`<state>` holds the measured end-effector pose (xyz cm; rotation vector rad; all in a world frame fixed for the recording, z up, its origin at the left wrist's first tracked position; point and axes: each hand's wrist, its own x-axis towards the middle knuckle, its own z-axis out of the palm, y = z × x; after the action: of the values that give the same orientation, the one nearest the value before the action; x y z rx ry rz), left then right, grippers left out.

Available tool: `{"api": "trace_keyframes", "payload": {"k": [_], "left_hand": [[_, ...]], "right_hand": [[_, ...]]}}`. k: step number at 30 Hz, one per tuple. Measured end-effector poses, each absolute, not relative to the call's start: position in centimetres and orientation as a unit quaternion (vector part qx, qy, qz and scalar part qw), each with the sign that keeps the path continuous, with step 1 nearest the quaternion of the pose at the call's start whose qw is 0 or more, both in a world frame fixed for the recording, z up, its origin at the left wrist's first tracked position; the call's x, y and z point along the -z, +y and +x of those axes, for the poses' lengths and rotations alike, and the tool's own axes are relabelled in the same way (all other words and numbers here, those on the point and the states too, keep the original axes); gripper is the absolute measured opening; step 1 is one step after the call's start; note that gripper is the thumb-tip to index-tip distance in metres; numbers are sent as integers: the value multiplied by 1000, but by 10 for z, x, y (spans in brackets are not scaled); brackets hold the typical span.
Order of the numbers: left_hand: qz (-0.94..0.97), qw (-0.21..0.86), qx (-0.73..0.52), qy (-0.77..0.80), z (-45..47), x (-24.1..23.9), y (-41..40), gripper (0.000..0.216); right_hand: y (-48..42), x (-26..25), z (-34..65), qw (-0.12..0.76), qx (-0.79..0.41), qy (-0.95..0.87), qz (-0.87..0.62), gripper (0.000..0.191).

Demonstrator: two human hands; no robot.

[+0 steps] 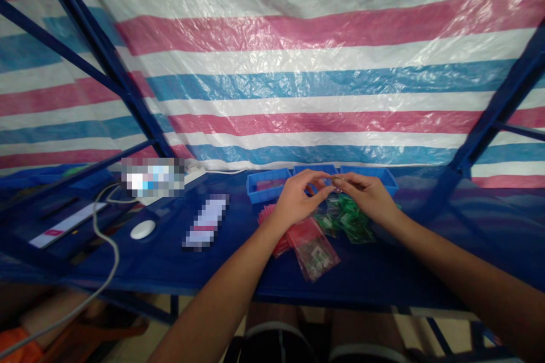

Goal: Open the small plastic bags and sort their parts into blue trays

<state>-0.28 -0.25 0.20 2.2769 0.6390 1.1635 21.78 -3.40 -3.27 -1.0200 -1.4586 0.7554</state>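
Observation:
My left hand (300,197) and my right hand (369,195) meet fingertip to fingertip above the table. A small, thin, brassy-looking thing (338,178) sits in the pinch of my right thumb and forefinger; it is too small to name. The left thumb and fingers curl toward it with tips close together, and what they grip is unclear. Under my left wrist lie red-edged clear plastic packets (315,255), the front one with small pieces inside. A heap of green plastic packets (351,218) lies beneath my right hand.
Blue trays stand behind my hands: a left one (268,186), a middle one partly hidden, and a right one (385,178). To the left are a phone (206,221), a white mouse-like oval (142,229), a white cable (114,255) and a power strip (170,188). A striped tarp (306,79) hangs behind.

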Motion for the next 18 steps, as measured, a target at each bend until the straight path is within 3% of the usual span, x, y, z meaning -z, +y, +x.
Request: {"api": "trace_keyframes", "payload": {"k": [5, 7, 12, 18], "left_hand": [[880, 108, -427, 176, -3, 1, -2, 47], [889, 83, -421, 158, -2, 2, 0, 46], [879, 72, -444, 157, -3, 1, 4, 17], [859, 107, -455, 210, -5, -3, 0, 16]], "right_hand": [[-35, 30, 218, 594, -426, -555, -398, 50], [-36, 30, 217, 594, -454, -543, -382, 47], [-42, 23, 213, 582, -505, -513, -379, 31], [-49, 11, 212, 554, -541, -530, -345, 41]]}}
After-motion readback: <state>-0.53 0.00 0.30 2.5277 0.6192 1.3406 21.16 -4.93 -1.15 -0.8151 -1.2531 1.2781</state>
